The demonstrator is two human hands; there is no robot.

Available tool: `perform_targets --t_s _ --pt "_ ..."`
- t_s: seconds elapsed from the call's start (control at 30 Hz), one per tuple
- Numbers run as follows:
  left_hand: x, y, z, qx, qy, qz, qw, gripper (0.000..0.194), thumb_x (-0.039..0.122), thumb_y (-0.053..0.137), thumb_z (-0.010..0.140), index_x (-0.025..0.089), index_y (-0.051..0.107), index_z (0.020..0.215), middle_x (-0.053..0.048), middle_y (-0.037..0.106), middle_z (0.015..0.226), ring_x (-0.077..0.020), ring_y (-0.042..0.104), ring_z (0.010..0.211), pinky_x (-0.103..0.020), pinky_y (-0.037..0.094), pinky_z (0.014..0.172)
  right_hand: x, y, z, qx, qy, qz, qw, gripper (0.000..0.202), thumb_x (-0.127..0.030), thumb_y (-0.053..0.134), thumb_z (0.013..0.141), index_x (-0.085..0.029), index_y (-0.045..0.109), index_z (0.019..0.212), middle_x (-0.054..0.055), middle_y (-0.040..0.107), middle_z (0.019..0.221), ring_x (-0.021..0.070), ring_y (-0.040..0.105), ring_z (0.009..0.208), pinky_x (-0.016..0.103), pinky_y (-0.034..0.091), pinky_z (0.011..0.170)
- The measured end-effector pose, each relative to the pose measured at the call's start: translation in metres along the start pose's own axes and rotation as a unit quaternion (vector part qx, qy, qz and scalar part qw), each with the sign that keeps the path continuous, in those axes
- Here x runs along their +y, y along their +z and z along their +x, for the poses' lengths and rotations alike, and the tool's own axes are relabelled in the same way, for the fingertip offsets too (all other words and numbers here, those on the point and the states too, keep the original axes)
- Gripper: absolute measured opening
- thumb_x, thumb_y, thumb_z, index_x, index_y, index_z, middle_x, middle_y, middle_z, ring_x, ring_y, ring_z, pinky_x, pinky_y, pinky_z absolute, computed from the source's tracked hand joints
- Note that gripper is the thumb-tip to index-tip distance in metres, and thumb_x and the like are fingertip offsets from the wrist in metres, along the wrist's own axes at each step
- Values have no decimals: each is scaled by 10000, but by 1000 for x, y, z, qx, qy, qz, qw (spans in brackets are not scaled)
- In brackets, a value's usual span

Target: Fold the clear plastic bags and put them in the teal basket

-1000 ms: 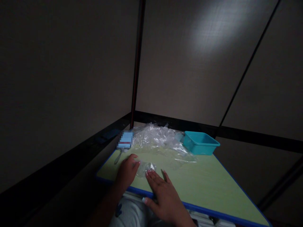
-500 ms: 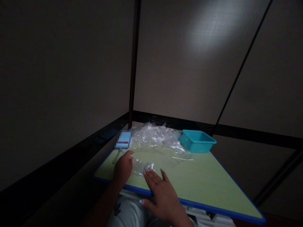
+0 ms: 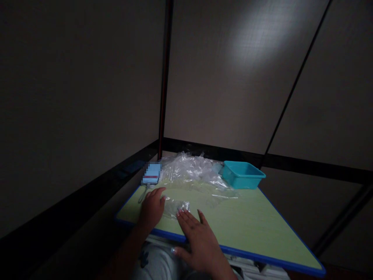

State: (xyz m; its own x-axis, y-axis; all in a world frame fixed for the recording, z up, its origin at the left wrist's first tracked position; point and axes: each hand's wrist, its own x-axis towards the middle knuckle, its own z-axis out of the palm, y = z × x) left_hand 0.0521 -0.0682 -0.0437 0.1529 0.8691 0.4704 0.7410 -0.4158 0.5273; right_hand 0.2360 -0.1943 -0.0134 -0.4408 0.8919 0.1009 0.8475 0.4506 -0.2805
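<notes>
A small clear plastic bag [image 3: 171, 209] lies flat near the front of the table. On its right end rests my right hand [image 3: 199, 239], open and palm down, fingertips pressing the film and thumb spread towards me. My left hand [image 3: 152, 207] is at the bag's left end, open, its fingers reaching forward and the thumb apart from them near the film. Behind both hands spreads a heap of crumpled clear plastic bags [image 3: 192, 169], with loose film reaching forward over the tabletop.
The light green table [image 3: 250, 225] has a blue edge and stands in a corner of panelled walls. A turquoise plastic basin [image 3: 243, 179] sits at the back right. At the back left stands a phone [image 3: 152, 174] with a blurred screen; a pale cord loop [image 3: 142, 196] lies before it.
My left hand has loosened from the bag's left end, its fingers lifting and stretching forward. My right hand stays in place on the bag.
</notes>
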Motion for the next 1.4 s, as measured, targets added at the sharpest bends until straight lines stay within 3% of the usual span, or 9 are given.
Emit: perform_targets --t_s 0.43,0.63,0.83,1.07,1.17,1.23,1.4 --pt "3 3 12 -28 18 -19 999 254 30 498 714 186 636 859 -34 649 849 -188 548 874 -307 398 818 0 2 1 5 1 -9 1000 826 -628 438 769 -270 74 1418 42 147 1469 229 83 1351 498 -53 1068" --pt "15 -8 17 -5 35 -69 997 261 55 394 773 167 610 867 -44 620 882 -171 555 882 -300 418 827 0 4 2 16 17 -28 999 830 -627 455 759 -306 57 1413 39 18 1480 257 11 1352 536 -22 1050" --pt "22 -16 17 -14 39 -102 994 264 57 476 699 175 585 908 -51 578 957 -189 531 950 -323 398 891 0 4 2 4 18 -21 1000 799 -628 430 775 -325 51 1410 55 46 1479 252 45 1351 551 -11 1043" --pt "9 -17 8 -62 -27 -139 988 209 187 517 731 187 556 936 -56 576 947 -220 541 950 -388 423 871 1 4 3 -7 27 -20 999 730 -660 406 768 -395 124 1387 36 53 1480 255 50 1351 580 -2 1027" --pt "5 -20 5 -101 -82 -174 976 269 284 497 761 194 505 1014 -54 566 919 -210 599 810 -339 514 652 0 4 3 -6 28 -21 999 746 -654 410 769 -394 88 1390 38 33 1480 249 43 1351 579 5 1027" --pt "3 -22 3 -125 -124 -198 964 310 351 483 772 196 466 1041 -26 552 811 -192 613 659 -290 505 488 -1 4 3 -5 30 -23 999 766 -638 431 768 -391 63 1392 39 16 1480 251 38 1351 580 8 1027" --pt "2 -21 3 -149 -191 -241 940 262 349 468 779 197 439 991 43 500 665 -150 596 487 -259 487 429 -1 4 4 -1 29 -18 999 794 -619 463 759 -380 53 1396 40 -4 1477 259 41 1351 573 17 1031"
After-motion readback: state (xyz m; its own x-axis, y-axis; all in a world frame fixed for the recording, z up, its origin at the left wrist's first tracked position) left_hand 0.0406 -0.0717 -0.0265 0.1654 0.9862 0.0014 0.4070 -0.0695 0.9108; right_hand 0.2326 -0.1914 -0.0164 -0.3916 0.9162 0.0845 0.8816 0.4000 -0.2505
